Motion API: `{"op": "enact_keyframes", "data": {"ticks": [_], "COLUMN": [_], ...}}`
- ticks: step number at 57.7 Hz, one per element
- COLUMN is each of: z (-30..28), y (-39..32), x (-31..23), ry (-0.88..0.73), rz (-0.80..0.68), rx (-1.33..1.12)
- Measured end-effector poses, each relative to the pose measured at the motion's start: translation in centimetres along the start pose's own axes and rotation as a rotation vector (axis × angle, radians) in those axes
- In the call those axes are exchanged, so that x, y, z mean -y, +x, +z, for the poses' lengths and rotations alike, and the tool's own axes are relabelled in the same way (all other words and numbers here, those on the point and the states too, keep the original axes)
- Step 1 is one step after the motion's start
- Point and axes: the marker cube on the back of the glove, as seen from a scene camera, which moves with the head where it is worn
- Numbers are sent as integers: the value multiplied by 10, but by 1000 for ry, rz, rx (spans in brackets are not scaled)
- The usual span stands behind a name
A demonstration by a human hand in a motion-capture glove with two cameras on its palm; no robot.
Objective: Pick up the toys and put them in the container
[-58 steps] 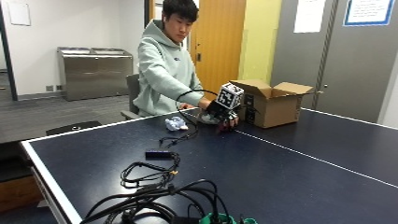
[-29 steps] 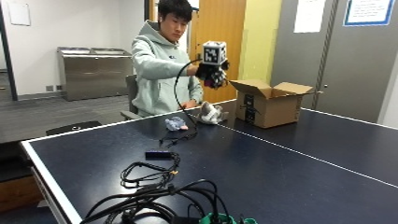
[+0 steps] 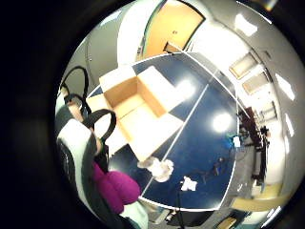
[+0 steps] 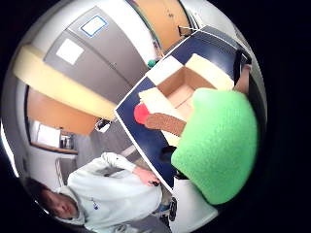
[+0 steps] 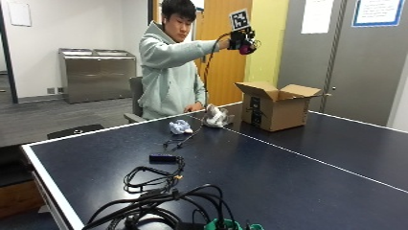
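Right hand, raised, grips 1 plush toy (green and magenta); open cardboard box well below; 2 toys beside it.

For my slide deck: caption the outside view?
Gloved right hand holds a toy high above the open cardboard box.

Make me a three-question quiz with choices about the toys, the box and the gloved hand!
1. Where is the gloved right hand?
A. flat on the table
B. raised high beside the cardboard box
C. inside the box

2. How many toys lie on the table?
A. two
B. five
C. none

3. What state is the box in?
A. taped shut
B. flaps open
C. crushed flat

Answers: 1 B, the outside view shows the hand up above the box. 2 A, a pale blue-white toy and a grey-white plush. 3 B, its flaps stand open.
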Motion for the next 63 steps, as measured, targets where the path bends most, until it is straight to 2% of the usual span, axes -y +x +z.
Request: {"op": "enact_keyframes", "data": {"ticks": [4,9,12,16,18,23,28,31,37,41,45,48,52,55,59,63], "z": [20,37,49,54,52,36,24,14,6,8,13,28,61,85,122,169], "y": [-11,-17,-1,18,22,21,34,41,65,90,105,125,191,217,186,134], "x": [13,14,18,16,13,-4,-21,-34,-66,-81,-108,-127,-141,-154,-184,-210], "ry": [7,-63,-152,-209,-205,-169,-130,-106,-73,-63,-50,-51,-65,-89,-157,-231], "rz": [86,15,136,191,172,15,38,1,-97,76,52,90,249,256,177,213], "rx": [21,61,-34,-93,-83,67,78,150,88,-27,3,3,-138,-140,62,108]}}
